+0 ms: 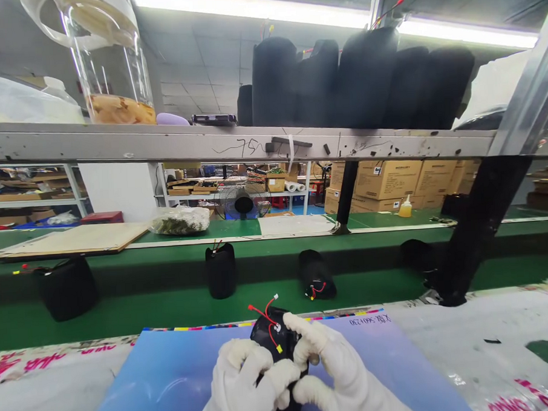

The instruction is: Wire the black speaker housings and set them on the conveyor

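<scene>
A black cylinder with wires lies on the blue sheet, its end tilted up towards the far side. Red wires with red, white and yellow plugs stick out of that end. In a white glove, my left hand grips the cylinder's near left side with bent fingers. My right hand, gloved too, curls round its right side, thumb and fingertips pressed against it. Both hands' fingertips nearly meet over the black surface. What they pinch there, if anything, is hidden.
Similar black cylinders rest on the green conveyor belt beyond the sheet, and several stand on the overhead shelf. A glass jar and a phone sit on that shelf. A dark post rises at right.
</scene>
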Demonstrator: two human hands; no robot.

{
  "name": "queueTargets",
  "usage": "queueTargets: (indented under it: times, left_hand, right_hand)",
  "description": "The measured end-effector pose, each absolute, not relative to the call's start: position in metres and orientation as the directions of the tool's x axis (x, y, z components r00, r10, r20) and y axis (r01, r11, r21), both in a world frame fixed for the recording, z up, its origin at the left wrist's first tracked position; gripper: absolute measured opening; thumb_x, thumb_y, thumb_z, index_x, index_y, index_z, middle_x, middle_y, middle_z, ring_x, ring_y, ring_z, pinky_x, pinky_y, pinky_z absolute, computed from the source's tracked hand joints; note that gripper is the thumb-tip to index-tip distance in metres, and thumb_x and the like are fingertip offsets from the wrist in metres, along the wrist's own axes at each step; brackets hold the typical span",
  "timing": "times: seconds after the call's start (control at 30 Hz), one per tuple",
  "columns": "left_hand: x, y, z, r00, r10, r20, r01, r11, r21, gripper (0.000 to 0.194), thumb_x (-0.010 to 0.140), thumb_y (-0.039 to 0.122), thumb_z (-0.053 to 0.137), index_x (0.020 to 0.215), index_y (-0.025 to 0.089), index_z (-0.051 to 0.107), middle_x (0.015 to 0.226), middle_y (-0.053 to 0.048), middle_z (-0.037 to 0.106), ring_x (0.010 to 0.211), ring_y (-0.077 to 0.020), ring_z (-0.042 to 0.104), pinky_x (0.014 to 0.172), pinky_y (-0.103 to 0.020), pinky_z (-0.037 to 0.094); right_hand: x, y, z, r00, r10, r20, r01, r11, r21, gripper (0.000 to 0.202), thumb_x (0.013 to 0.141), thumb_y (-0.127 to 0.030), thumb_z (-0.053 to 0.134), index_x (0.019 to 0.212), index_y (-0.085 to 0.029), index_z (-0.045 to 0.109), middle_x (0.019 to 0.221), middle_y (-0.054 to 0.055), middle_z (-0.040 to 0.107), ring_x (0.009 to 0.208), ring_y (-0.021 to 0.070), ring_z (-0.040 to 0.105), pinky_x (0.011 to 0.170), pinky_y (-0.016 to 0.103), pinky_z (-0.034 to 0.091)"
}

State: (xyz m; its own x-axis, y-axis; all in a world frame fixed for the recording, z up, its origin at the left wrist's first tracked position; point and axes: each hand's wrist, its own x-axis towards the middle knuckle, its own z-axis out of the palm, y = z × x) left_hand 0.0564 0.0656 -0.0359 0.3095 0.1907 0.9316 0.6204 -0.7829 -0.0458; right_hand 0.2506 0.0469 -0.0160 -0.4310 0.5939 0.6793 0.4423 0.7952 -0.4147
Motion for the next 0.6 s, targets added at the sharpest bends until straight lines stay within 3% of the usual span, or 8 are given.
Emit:
queueTargets:
  times: [0.13,0.23,0.3,0.43,0.5,0.6]
  left_hand:
    - [0.058,0.067,-0.04,0.311,0.166,0.936,0.594,-0.803,-0.055,0.027,0.096,0.015,0.039,0.088,0.024,0.062,0.058,0.004,0.064,0.047,-0.0141,0.054,0.054,-0.029,0.04]
    - [0.056,0.068,-0.035,0.328,0.14,0.934,0.571,-0.817,-0.078,0.03,0.097,0.013,0.035,0.088,0.023,0.062,0.06,0.004,0.066,0.048,-0.0133,0.055,0.058,-0.029,0.042]
    - [0.055,0.068,-0.031,0.347,0.134,0.928,0.557,-0.825,-0.089,0.032,0.099,0.015,0.033,0.087,0.022,0.061,0.058,0.004,0.065,0.047,-0.0125,0.056,0.057,-0.028,0.042]
    - [0.054,0.062,-0.024,0.385,0.18,0.905,0.519,-0.853,-0.051,0.04,0.104,0.037,0.027,0.083,0.024,0.058,0.061,0.005,0.067,0.049,-0.0136,0.058,0.053,-0.03,0.041]
    - [0.051,0.06,-0.022,0.373,0.237,0.897,0.508,-0.861,0.016,0.039,0.102,0.044,0.028,0.086,0.023,0.056,0.064,0.003,0.066,0.052,-0.0149,0.058,0.053,-0.03,0.042]
    - [0.042,0.061,-0.023,0.346,0.298,0.89,0.485,-0.868,0.102,0.032,0.098,0.049,0.041,0.099,0.019,0.053,0.066,0.001,0.059,0.054,-0.0144,0.055,0.054,-0.029,0.045]
  right_hand:
    - [0.263,0.037,-0.01,-0.421,0.663,0.619,0.355,0.749,-0.56,0.057,0.095,-0.036,0.056,0.146,-0.032,0.033,0.103,0.004,0.061,0.088,0.0182,0.058,0.087,0.034,0.051]
    - [0.265,0.034,-0.012,-0.256,0.73,0.634,0.327,0.683,-0.654,0.052,0.098,-0.045,0.047,0.145,-0.029,0.032,0.106,0.005,0.059,0.096,0.0178,0.057,0.097,0.034,0.047]
    - [0.258,0.037,-0.016,-0.217,0.646,0.732,0.319,0.756,-0.572,0.047,0.099,-0.041,0.047,0.142,-0.027,0.036,0.096,0.004,0.06,0.09,0.0175,0.059,0.091,0.032,0.051]
    - [0.237,0.049,-0.026,-0.35,0.319,0.881,0.364,0.913,-0.185,0.041,0.101,-0.037,0.043,0.139,-0.022,0.043,0.087,0.005,0.066,0.075,0.0178,0.063,0.067,0.03,0.054]
    - [0.232,0.052,-0.029,-0.381,0.308,0.872,0.414,0.9,-0.137,0.042,0.103,-0.038,0.038,0.14,-0.019,0.042,0.089,0.007,0.067,0.076,0.0184,0.064,0.066,0.031,0.053]
    - [0.233,0.054,-0.032,-0.363,0.347,0.865,0.427,0.887,-0.177,0.045,0.103,-0.04,0.034,0.142,-0.018,0.039,0.087,0.006,0.064,0.074,0.0173,0.063,0.065,0.03,0.052]
